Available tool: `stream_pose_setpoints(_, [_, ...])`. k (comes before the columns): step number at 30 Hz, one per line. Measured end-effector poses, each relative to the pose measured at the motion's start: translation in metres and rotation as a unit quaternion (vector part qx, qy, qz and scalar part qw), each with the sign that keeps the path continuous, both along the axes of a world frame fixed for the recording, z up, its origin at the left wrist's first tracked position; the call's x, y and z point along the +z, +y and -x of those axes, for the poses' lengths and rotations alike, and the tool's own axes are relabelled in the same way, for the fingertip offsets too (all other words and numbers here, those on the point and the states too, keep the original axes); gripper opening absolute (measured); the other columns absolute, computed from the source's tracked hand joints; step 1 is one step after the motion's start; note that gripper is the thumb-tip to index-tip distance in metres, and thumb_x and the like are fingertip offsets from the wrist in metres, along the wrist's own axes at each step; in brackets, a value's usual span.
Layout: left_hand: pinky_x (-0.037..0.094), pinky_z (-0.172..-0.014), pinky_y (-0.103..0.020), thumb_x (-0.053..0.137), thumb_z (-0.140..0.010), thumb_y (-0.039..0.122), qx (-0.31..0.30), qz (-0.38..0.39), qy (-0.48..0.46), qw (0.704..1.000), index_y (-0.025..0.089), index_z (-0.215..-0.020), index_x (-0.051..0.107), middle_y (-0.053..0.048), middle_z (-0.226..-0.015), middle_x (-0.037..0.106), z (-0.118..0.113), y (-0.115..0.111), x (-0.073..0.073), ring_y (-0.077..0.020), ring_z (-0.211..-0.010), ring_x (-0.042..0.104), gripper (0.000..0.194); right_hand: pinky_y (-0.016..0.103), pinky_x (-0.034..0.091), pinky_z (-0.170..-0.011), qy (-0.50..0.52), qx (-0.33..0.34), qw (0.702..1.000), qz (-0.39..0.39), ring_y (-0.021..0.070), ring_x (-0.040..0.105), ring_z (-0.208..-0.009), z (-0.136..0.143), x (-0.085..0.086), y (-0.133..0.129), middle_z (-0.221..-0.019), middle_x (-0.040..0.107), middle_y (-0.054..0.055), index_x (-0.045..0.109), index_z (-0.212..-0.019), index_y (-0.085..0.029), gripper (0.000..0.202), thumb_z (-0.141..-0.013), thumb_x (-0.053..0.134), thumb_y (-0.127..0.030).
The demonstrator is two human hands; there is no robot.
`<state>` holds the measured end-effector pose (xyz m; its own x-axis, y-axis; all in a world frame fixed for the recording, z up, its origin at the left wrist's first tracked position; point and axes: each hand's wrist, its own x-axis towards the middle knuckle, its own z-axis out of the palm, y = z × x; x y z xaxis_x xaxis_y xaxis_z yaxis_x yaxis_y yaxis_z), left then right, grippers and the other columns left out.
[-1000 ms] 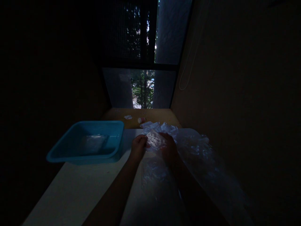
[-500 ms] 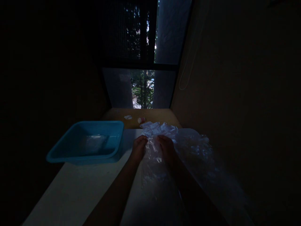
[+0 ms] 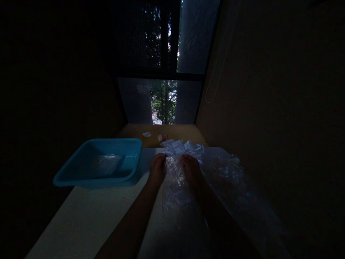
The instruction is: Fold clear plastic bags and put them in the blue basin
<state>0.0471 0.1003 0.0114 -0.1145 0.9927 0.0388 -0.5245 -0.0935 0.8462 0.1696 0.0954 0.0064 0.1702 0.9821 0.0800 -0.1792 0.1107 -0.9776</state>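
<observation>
Between my two hands is a clear plastic bag [image 3: 174,168], crinkled and shiny. My left hand [image 3: 157,168] is closed on its left edge, and my right hand [image 3: 191,168] pinches the right edge. Just beyond the hands lies a heap of similar clear plastic [image 3: 182,146] on the white table [image 3: 91,212]. More clear plastic [image 3: 228,167] spreads to the right of my right hand. Left of my hands stands a blue basin [image 3: 134,176] with a flat clear plastic packet [image 3: 107,163] inside. Dim light hides the fingertips in part.
Past the table, a wooden ledge [image 3: 185,131] below the window [image 3: 164,102] carries a small pinkish roll or cup [image 3: 162,137] and a white scrap [image 3: 147,134]. A looped cord [image 3: 212,97] hangs on the right wall. Deep shadow covers both sides.
My left hand has shifted slightly left and up. The plastic between my hands has spread a little wider; the basin is where it was.
</observation>
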Motion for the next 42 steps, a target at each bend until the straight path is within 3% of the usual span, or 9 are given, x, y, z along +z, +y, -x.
stream_pose_setpoints(3, [0.037, -0.052, -0.022, 0.062, -0.055, 0.030, -0.011, -0.002, 0.001, 1.000, 0.014, -0.064, 0.061, 0.000, -0.059, 0.058, -0.002, 0.001, -0.001, -0.0103, -0.054, 0.051, 0.019, 0.020, 0.027, -0.044, -0.010, 0.013, 1.000, 0.004, 0.0065, 0.033, -0.045, 0.000, -0.002, 0.000, -0.047, 0.041, -0.005, 0.056, -0.057, -0.015, 0.015, -0.058, 0.058, -0.030])
stream_pose_setpoints(9, [0.036, -0.049, -0.022, 0.068, -0.051, 0.029, -0.037, 0.010, 0.129, 0.991, 0.014, -0.065, 0.061, 0.001, -0.054, 0.057, -0.002, 0.002, -0.010, -0.0095, -0.047, 0.048, 0.022, 0.020, 0.033, -0.049, -0.031, 0.011, 0.999, -0.009, 0.0080, 0.040, -0.051, 0.000, 0.000, -0.001, -0.053, 0.049, -0.002, 0.058, -0.061, -0.014, 0.015, -0.060, 0.057, -0.029])
stream_pose_setpoints(18, [0.032, -0.044, -0.019, 0.063, -0.054, 0.027, -0.010, 0.014, 0.099, 0.995, 0.014, -0.063, 0.059, 0.005, -0.047, 0.051, -0.001, 0.004, -0.011, -0.0063, -0.042, 0.042, 0.016, 0.019, 0.032, -0.048, -0.030, -0.009, 1.000, 0.000, 0.0066, 0.040, -0.049, 0.003, 0.010, -0.006, -0.051, 0.049, -0.003, 0.058, -0.057, -0.014, 0.013, -0.057, 0.057, -0.027])
stream_pose_setpoints(24, [0.034, -0.046, -0.020, 0.063, -0.052, 0.026, 0.003, 0.018, 0.083, 0.996, 0.014, -0.063, 0.060, 0.004, -0.048, 0.053, -0.001, 0.006, -0.013, -0.0075, -0.044, 0.045, 0.016, 0.022, 0.036, -0.050, 0.002, 0.019, 1.000, 0.010, 0.0088, 0.044, -0.051, 0.004, 0.002, -0.001, -0.055, 0.054, -0.001, 0.059, -0.061, -0.014, 0.017, -0.054, 0.062, -0.029])
stream_pose_setpoints(31, [0.036, -0.048, -0.021, 0.067, -0.052, 0.032, -0.007, 0.029, 0.062, 0.998, 0.013, -0.067, 0.062, 0.002, -0.052, 0.056, -0.002, 0.003, -0.009, -0.0082, -0.046, 0.047, 0.025, 0.020, 0.032, -0.046, -0.026, 0.018, 0.999, 0.011, 0.0068, 0.039, -0.047, 0.002, 0.000, 0.000, -0.049, 0.048, -0.004, 0.057, -0.057, -0.014, 0.016, -0.055, 0.061, -0.029])
stream_pose_setpoints(34, [0.038, -0.050, -0.022, 0.069, -0.049, 0.031, -0.024, 0.035, 0.097, 0.994, 0.013, -0.067, 0.064, -0.001, -0.056, 0.060, -0.003, 0.001, -0.005, -0.0106, -0.049, 0.050, 0.026, 0.020, 0.033, -0.047, -0.029, 0.028, 0.999, 0.011, 0.0074, 0.041, -0.048, 0.002, 0.004, -0.003, -0.050, 0.050, -0.003, 0.057, -0.057, -0.014, 0.016, -0.055, 0.061, -0.030])
stream_pose_setpoints(37, [0.038, -0.049, -0.022, 0.068, -0.049, 0.026, -0.008, 0.020, 0.147, 0.989, 0.014, -0.059, 0.064, -0.001, -0.053, 0.059, -0.002, 0.000, -0.005, -0.0109, -0.049, 0.050, 0.016, 0.020, 0.033, -0.047, -0.035, 0.033, 0.999, 0.008, 0.0069, 0.040, -0.047, 0.002, 0.006, -0.005, -0.049, 0.049, -0.004, 0.057, -0.057, -0.015, 0.014, -0.056, 0.060, -0.029])
stream_pose_setpoints(42, [0.036, -0.047, -0.021, 0.064, -0.051, 0.023, 0.000, 0.008, 0.163, 0.987, 0.015, -0.055, 0.063, 0.001, -0.049, 0.056, 0.000, 0.001, -0.005, -0.0107, -0.047, 0.048, 0.009, 0.019, 0.033, -0.046, -0.055, 0.017, 0.998, 0.004, 0.0070, 0.040, -0.048, 0.003, 0.008, -0.005, -0.049, 0.048, -0.004, 0.056, -0.054, -0.015, 0.013, -0.056, 0.059, -0.027])
